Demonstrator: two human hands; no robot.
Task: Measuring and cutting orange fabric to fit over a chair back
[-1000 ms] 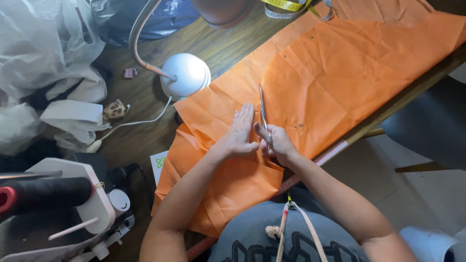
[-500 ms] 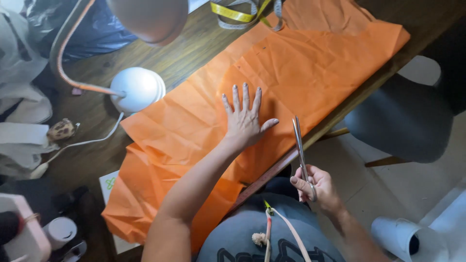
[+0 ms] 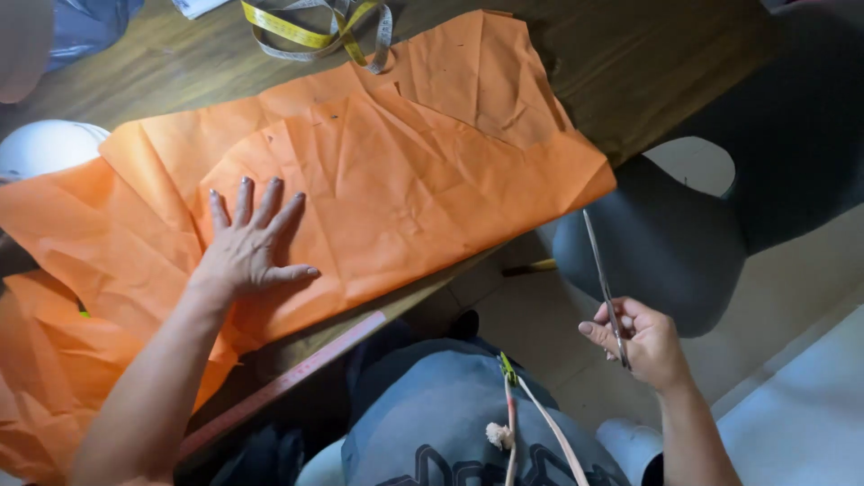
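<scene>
Fabric (image 3: 387,189), orange and creased, covers the wooden tabletop (image 3: 630,54) under my left hand (image 3: 247,252), which lies flat with fingers spread, gripping nothing. Off the tabletop's edge, my right hand (image 3: 643,342) is closed around scissors (image 3: 605,283), blades pointing up.

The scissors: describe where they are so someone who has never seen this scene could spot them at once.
Start at the big orange sheet spread over the wooden table, then look off its near right edge, above the floor. There the right hand holds the scissors away from the table, blades closed and pointing up. They are the only thin, shiny metal thing here; the left hand lies flat on the sheet.
</scene>
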